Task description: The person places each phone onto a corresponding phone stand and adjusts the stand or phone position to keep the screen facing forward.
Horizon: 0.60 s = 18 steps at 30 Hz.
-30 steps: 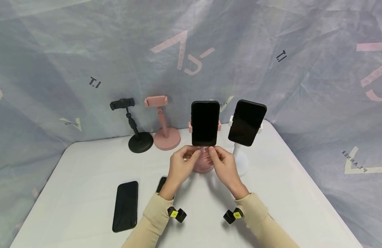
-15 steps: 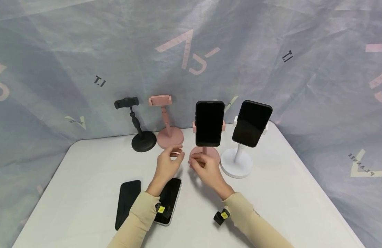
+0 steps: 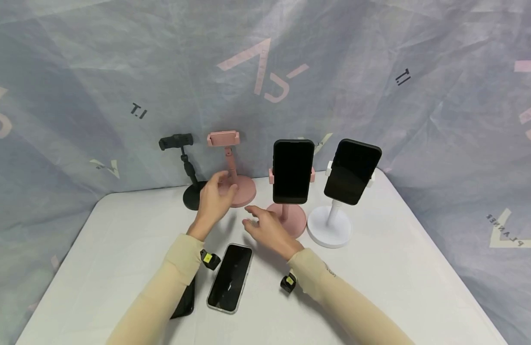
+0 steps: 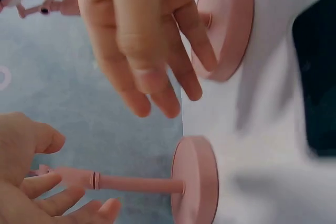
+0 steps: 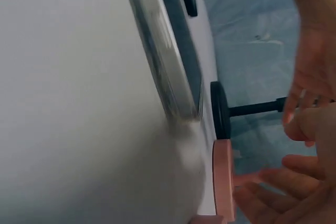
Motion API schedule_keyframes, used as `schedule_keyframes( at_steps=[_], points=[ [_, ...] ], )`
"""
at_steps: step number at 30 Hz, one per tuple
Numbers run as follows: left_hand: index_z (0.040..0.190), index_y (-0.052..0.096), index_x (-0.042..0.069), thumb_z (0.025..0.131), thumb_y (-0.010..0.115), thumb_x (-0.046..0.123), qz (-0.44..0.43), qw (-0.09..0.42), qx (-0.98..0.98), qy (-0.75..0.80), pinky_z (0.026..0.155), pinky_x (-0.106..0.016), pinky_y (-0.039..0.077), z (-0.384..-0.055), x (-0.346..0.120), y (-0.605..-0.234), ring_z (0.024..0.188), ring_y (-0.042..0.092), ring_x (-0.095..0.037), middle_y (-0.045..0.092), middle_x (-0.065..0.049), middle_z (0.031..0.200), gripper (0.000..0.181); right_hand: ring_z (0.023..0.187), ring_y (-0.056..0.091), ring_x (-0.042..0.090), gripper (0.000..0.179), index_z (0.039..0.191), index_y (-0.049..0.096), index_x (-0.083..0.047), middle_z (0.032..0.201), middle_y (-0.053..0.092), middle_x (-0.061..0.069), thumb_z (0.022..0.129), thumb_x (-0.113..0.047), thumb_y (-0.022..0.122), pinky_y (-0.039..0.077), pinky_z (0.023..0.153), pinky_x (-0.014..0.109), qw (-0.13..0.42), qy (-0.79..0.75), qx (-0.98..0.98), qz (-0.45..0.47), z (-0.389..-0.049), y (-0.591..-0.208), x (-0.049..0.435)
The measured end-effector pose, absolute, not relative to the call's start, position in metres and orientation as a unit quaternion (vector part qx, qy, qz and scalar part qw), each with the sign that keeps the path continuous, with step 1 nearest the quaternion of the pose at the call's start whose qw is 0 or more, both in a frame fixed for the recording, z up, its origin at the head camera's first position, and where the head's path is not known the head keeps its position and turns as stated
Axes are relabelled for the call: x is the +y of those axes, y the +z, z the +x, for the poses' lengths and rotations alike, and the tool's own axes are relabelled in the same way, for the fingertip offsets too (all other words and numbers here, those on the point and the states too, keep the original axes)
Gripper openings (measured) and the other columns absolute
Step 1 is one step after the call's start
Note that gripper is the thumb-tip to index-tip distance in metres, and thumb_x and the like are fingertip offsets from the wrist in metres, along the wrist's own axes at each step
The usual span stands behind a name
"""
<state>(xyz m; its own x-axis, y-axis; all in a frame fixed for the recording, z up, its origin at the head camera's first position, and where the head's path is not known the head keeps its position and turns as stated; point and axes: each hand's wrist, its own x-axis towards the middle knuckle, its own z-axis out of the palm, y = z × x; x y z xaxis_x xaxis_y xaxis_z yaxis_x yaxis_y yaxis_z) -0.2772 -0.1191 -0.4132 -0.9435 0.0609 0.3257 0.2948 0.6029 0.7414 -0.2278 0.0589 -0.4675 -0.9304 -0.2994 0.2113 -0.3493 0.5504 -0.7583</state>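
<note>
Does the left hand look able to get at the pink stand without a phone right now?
Likely yes: the left hand is open, holds nothing and is close by the empty pink stand; nothing visible seems to block its way.

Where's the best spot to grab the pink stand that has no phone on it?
Probably its slim stem, from the front, near the left hand: the stem rises bare, looking narrow enough to wrap fingers round, between the wide round base and the clamp.
</note>
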Motion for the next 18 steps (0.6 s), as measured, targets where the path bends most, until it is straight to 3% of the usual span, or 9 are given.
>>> schedule_keyframes(
  at_steps=[4,7,9,13,18],
  points=[
    [0.152,0.044,0.001,0.101,0.062,0.028,-0.093,0.121,-0.893,-0.424,0.112,-0.055,0.044,-0.292,-0.122,-0.41,0.137,0.052,-0.041,0.052,-0.021,0.151,0.06,0.117,0.067,0.027,0.049,0.147,0.053,-0.003,0.131,0.068,0.018,0.102,-0.023,0.061,0.054,0.1,0.039,0.027,0.359,-0.908,0.215,-0.241,-0.466,0.049],
    [0.156,0.037,0.001,0.102,0.061,0.03,-0.084,0.11,-0.895,-0.425,0.112,-0.055,0.044,-0.302,-0.123,-0.409,0.14,0.049,-0.041,0.047,-0.022,0.155,0.065,0.134,0.058,0.035,0.047,0.144,0.054,0.002,0.145,0.057,0.026,0.102,-0.018,0.063,0.049,0.11,0.043,0.054,0.296,-0.922,0.242,-0.249,-0.465,0.041],
    [0.158,0.034,0.002,0.103,0.06,0.033,-0.082,0.111,-0.892,-0.43,0.112,-0.056,0.044,-0.309,-0.122,-0.408,0.142,0.048,-0.041,0.045,-0.021,0.157,0.068,0.134,0.056,0.043,0.044,0.14,0.057,0.002,0.145,0.055,0.03,0.101,-0.017,0.065,0.049,0.11,0.046,0.085,0.243,-0.931,0.259,-0.254,-0.467,0.036],
    [0.159,0.031,0.005,0.105,0.06,0.036,-0.095,0.134,-0.881,-0.444,0.113,-0.057,0.043,-0.32,-0.118,-0.403,0.143,0.047,-0.04,0.045,-0.021,0.157,0.069,0.118,0.065,0.048,0.032,0.125,0.065,0.0,0.133,0.063,0.027,0.098,-0.016,0.07,0.06,0.092,0.049,0.15,0.149,-0.935,0.284,-0.264,-0.468,0.029],
    [0.157,0.034,0.005,0.107,0.056,0.034,-0.118,0.154,-0.869,-0.454,0.116,-0.053,0.041,-0.333,-0.114,-0.401,0.141,0.05,-0.037,0.051,-0.021,0.151,0.062,0.093,0.07,0.034,0.019,0.11,0.071,-0.003,0.108,0.069,0.016,0.096,-0.016,0.07,0.062,0.07,0.042,0.182,0.094,-0.939,0.277,-0.276,-0.47,0.024]
  ],
)
